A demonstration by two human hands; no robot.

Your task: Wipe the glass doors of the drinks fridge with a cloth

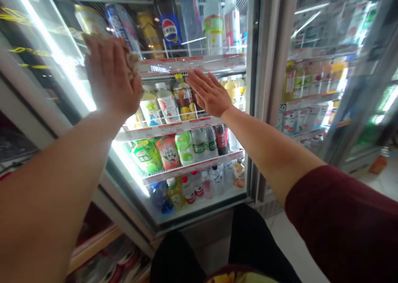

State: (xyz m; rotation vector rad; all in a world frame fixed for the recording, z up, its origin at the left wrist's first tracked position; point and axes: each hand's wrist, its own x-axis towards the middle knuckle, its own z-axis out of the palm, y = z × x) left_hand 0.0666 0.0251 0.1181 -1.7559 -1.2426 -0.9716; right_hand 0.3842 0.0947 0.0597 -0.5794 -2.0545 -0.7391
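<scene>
My left hand [112, 79] is raised at the upper left with a crumpled, brownish cloth [132, 63] under its palm and fingers, flat against the glass door of a lit drinks fridge. Motion blurs that hand a little. To its right, my right hand [213, 93] is held open with fingers stretched out and nothing in it, at or close to the glass; whether it touches I cannot tell. Behind the glass, between the hands, stand an amber drink bottle with a yellow cap [184, 98] and a white-labelled bottle [167, 103].
A cola bottle with a blue label [170, 28] stands on the upper shelf, and green drink packs [146, 154] sit lower down. The door frame [267, 88] separates a second fridge with juice bottles [298, 79]. An orange bottle [378, 160] is near the floor at right.
</scene>
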